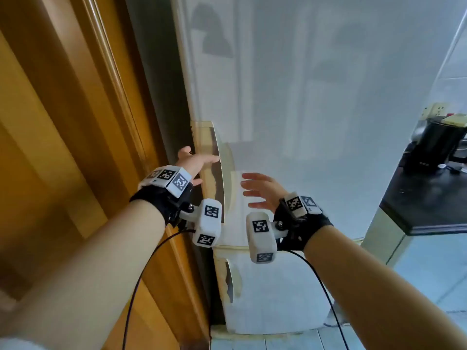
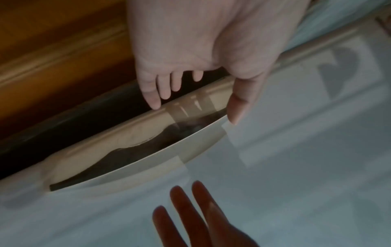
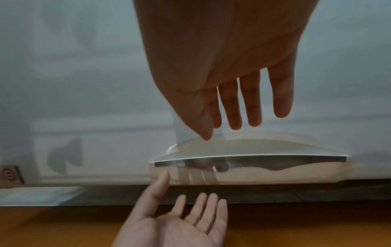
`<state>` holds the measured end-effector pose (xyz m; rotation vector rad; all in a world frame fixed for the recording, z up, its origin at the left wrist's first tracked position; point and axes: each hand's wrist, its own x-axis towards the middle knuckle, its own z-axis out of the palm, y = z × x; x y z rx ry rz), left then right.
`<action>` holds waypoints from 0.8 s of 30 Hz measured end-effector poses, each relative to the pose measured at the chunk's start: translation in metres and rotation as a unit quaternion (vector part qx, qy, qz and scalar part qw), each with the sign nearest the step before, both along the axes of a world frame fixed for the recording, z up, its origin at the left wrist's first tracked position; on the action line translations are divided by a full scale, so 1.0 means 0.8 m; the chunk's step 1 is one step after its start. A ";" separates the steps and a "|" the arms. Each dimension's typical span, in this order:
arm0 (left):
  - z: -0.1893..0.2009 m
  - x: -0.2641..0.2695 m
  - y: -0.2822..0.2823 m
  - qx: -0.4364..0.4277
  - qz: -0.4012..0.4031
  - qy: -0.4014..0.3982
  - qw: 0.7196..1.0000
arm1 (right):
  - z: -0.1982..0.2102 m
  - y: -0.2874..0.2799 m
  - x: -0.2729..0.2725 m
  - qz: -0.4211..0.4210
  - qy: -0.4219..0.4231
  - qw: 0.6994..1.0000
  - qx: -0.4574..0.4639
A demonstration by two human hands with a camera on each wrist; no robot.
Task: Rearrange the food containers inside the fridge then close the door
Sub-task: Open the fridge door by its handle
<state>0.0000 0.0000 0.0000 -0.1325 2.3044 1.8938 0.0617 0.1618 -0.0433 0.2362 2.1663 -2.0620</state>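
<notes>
Looks like barely started: the white glossy fridge door is closed so the food containers can't be seen, left hand spread by the cream recessed handle at its left edge, right hand splayed empty nearby.

White fridge door, closed

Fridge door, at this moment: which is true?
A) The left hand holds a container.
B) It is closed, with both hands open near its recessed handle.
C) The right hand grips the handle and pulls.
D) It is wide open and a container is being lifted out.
B: the fridge door sits shut, and the left hand and right hand are spread open beside the recessed handle, gripping nothing.
</notes>
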 end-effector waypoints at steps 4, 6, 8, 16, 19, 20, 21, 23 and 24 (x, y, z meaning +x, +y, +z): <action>0.005 -0.033 0.008 0.021 -0.013 0.015 1.000 | -0.006 -0.024 -0.031 -0.003 0.000 1.000 0.008; 0.006 -0.047 0.012 0.008 -0.009 0.031 0.999 | -0.010 -0.032 -0.046 0.000 0.000 1.000 0.015; 0.005 -0.060 0.013 -0.011 0.001 0.049 0.999 | -0.012 -0.038 -0.054 0.000 0.005 1.000 0.023; -0.006 -0.076 0.011 -0.025 0.000 0.092 0.995 | -0.027 -0.041 -0.074 -0.014 0.011 0.999 0.042; -0.007 -0.075 0.010 -0.037 -0.008 0.104 0.994 | -0.032 -0.045 -0.075 -0.012 0.011 0.999 0.044; -0.007 -0.074 0.009 -0.035 -0.013 0.105 0.994 | -0.032 -0.047 -0.074 -0.013 0.013 0.999 0.044; -0.007 -0.072 0.008 -0.033 -0.016 0.104 0.994 | -0.033 -0.048 -0.073 -0.013 0.014 0.999 0.045; -0.005 -0.066 0.006 -0.026 -0.022 0.099 0.994 | -0.031 -0.052 -0.069 -0.007 0.016 0.998 0.052; -0.004 -0.062 0.005 -0.024 -0.025 0.097 0.995 | -0.028 -0.054 -0.065 -0.002 0.017 0.998 0.058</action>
